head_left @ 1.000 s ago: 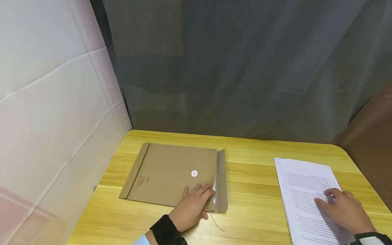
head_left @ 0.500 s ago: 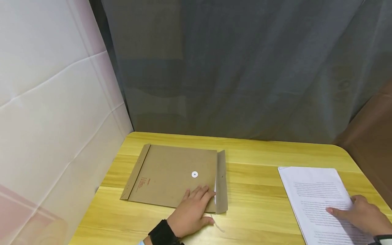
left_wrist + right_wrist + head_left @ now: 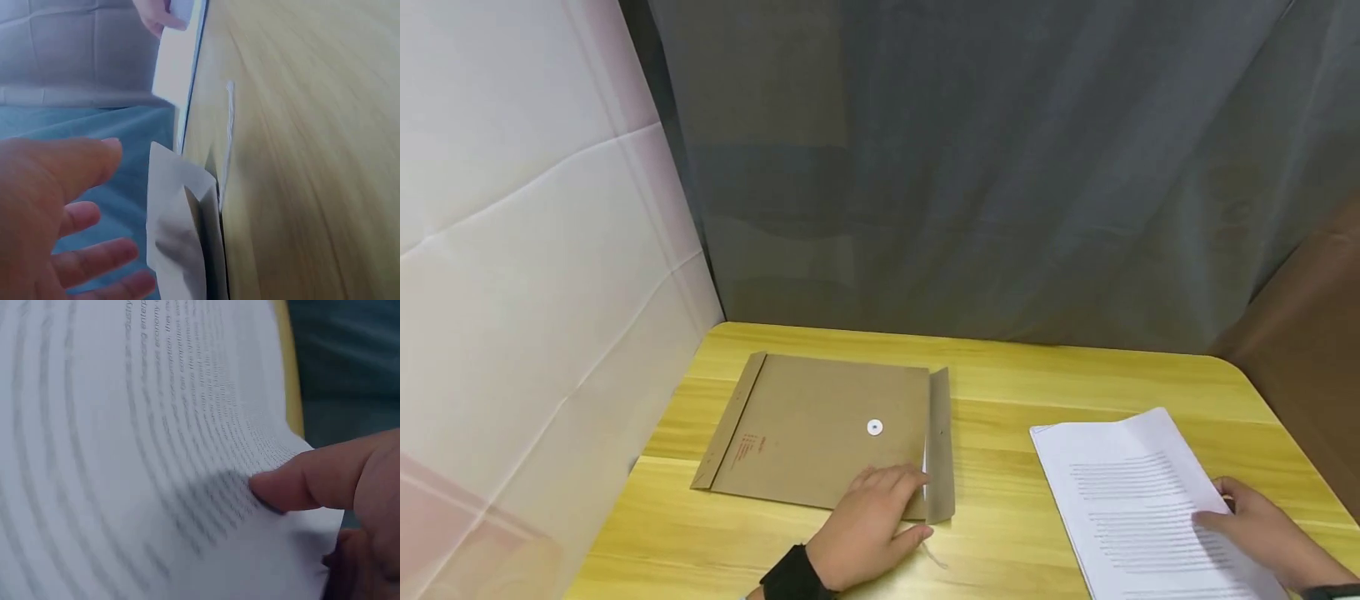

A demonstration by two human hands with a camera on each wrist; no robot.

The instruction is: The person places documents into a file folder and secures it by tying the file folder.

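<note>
Two things lie on the yellow wooden table (image 3: 1000, 400): a brown kraft envelope (image 3: 820, 429) on the left and a stack of printed white sheets (image 3: 1135, 517) on the right, well apart. The envelope carries a short block of red print (image 3: 751, 446) near its left end, too small to read, and a white round button (image 3: 875, 427) near its open flap (image 3: 942, 442). The sheets bear lines of grey text, too fine and blurred to make out.

The left hand (image 3: 868, 525) rests on the envelope's near right corner, fingers fairly straight, gripping nothing; a thin string (image 3: 931, 554) lies on the table just beside it. The right hand (image 3: 1262, 529) grasps the sheets at their right edge, thumb on top, and the far part of the stack curves up off the table. A dark curtain (image 3: 1000, 167) hangs behind the table, with a white panel (image 3: 512, 292) at the left.
</note>
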